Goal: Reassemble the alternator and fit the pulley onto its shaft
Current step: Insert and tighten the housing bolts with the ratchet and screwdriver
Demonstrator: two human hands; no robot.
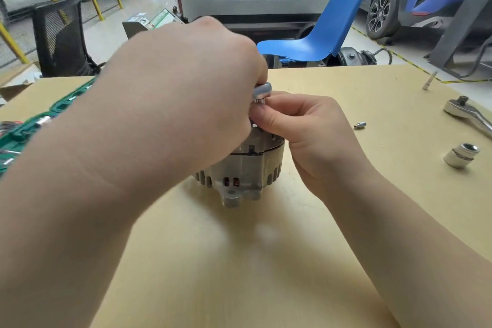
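Note:
The grey alternator (247,170) stands upright in the middle of the wooden table (266,247), its slotted housing and a lower mounting lug showing. My left hand (186,93) covers its top and grips a small ratchet, of which only the silver head (262,89) shows. My right hand (306,128) pinches the socket (259,101) just under that head, above the alternator's top. The pulley and shaft are hidden behind my hands.
A large ratchet (468,114) lies at the right edge, with a big socket (462,158), a small socket (360,125) and a thin extension bar (429,80) nearby. A green tool case (29,125) sits at the left. A blue chair (319,32) stands behind the table.

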